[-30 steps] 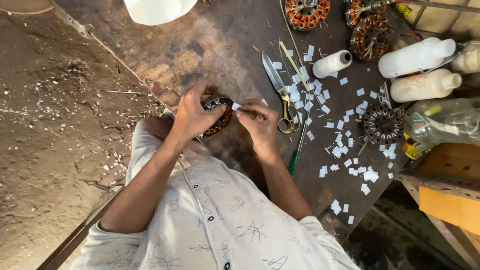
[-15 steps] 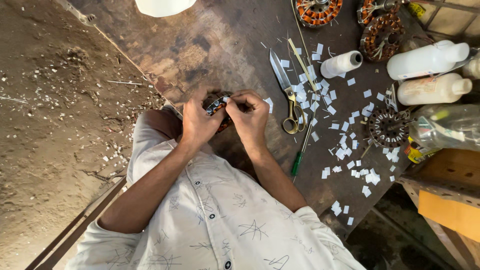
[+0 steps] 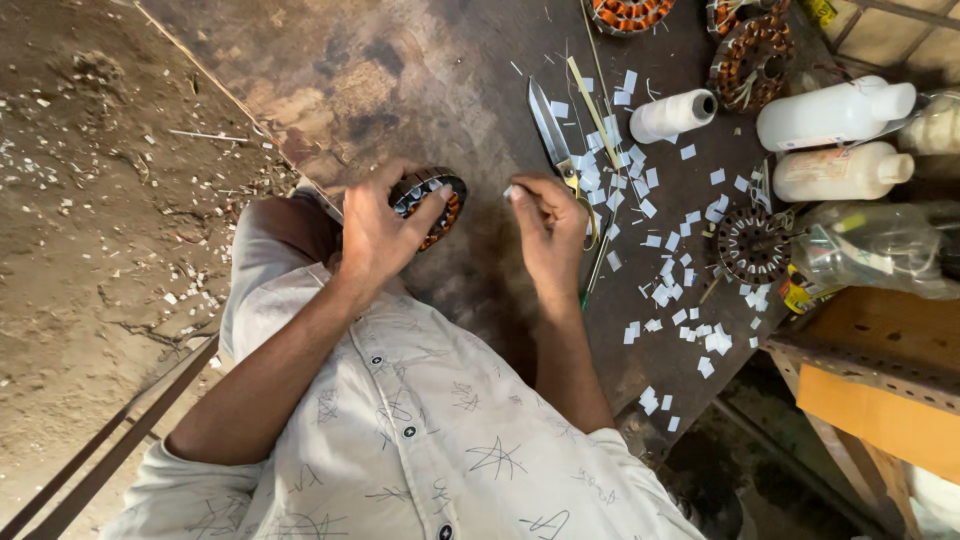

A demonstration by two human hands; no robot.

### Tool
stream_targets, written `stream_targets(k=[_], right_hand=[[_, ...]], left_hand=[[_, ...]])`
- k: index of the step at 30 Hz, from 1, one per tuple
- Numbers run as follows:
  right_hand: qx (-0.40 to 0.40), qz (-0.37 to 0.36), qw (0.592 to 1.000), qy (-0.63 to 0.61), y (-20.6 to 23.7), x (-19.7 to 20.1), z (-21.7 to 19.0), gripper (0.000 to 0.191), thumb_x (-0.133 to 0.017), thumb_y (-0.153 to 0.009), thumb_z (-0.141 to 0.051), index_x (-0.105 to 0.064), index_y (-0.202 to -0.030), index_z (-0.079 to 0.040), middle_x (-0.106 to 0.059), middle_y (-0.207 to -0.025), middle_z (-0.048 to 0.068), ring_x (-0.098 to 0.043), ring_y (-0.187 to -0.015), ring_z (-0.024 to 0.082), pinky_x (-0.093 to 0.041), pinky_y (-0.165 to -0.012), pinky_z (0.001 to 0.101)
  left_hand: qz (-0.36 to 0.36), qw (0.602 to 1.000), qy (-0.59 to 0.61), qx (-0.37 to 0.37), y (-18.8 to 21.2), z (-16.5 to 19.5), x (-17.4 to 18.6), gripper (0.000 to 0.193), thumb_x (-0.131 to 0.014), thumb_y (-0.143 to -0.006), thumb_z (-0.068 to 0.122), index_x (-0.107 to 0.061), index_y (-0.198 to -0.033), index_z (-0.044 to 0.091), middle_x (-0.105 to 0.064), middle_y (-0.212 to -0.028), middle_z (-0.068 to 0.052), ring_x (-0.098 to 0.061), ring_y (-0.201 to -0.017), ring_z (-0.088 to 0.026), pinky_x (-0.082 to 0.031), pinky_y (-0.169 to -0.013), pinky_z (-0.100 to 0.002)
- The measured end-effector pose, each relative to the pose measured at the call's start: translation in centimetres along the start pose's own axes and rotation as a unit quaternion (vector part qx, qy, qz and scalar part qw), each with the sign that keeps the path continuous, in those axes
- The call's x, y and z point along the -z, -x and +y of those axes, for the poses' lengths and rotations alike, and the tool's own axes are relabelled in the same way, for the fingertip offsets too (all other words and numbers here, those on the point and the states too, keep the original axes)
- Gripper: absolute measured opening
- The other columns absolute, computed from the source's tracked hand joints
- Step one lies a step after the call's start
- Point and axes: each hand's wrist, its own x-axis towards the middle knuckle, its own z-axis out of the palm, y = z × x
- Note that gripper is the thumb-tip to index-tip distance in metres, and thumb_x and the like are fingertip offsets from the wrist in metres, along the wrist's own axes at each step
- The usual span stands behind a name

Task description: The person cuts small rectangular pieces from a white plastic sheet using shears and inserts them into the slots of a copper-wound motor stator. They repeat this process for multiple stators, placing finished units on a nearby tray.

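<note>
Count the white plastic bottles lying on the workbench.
2 for certain: a bottle lying near the right edge, and a second bottle just below it. Something pale at the far right edge may be a third, cut off by the frame.

Upper white bottle (image 3: 835,112): lying on its side at the right edge of the bench, plastic, capped, cap end pointing right.
Lower white bottle (image 3: 838,172): just below the first, same lie, cream-white.
Clear plastic bag (image 3: 880,248): below the bottles, crumpled (contents unclear).
Yellow label (image 3: 797,297): small, at the bag's lower left corner, with red marks.
Signs, screens: none seen.
</note>
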Motion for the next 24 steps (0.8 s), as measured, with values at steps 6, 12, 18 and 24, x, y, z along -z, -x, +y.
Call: stream_targets(k=[6,12,18,24], right_hand=[[0.172,-0.046,0.860,0.479,3.8,1.0,0.1,0.043,-0.074,-0.092,-0.026,-0.069,-0.125,0.002,-0.071,-0.127,0.019,-0.062,-0.118,0.039,-0.043,-0.096,0.0484],[0.120,-0.146,0.863,0.469,7.4,-2.8,-2.2,0.062,-0.086,-0.073,-0.045,-0.069,-0.109,0.002,-0.070,-0.102,0.016,-0.062,-0.100,0.035,-0.041,-0.084,0.0492],[0.253,-0.210,0.871,0.364,6.8,-5.2,-0.9,0.038,-0.087,-0.073,-0.027,-0.072,-0.098,-0.003,-0.069,-0.094,0.008,-0.062,-0.094,0.027,-0.044,-0.082,0.0428],[0.312,-0.288,0.854,0.303,7.2,-6.0,0.4,0.016,-0.082,-0.079,-0.015,-0.071,-0.087,-0.006,-0.066,-0.088,0.005,-0.062,-0.088,0.025,-0.050,-0.076,0.0402]], left_hand=[[-0.007,0.999,-0.002,0.033,0.1,-0.2,0.0,0.024,-0.077,-0.089,0.020,-0.075,-0.103,0.002,-0.077,-0.086,-0.013,-0.075,-0.075,-0.019,-0.057,-0.071,-0.033],[-0.014,0.999,-0.003,0.049,-0.1,-0.3,-0.1,0.026,-0.076,-0.088,0.020,-0.074,-0.104,0.001,-0.077,-0.086,-0.013,-0.074,-0.075,-0.020,-0.057,-0.072,-0.033],[-0.019,0.999,0.024,0.012,-0.2,-0.7,-0.2,0.022,-0.078,-0.089,0.015,-0.071,-0.103,-0.001,-0.077,-0.095,-0.013,-0.075,-0.084,-0.019,-0.059,-0.077,-0.032],[-0.014,0.999,0.050,0.015,-0.1,-0.6,-0.4,0.021,-0.077,-0.088,0.013,-0.071,-0.102,-0.001,-0.075,-0.090,-0.013,-0.073,-0.081,-0.018,-0.058,-0.074,-0.033]])
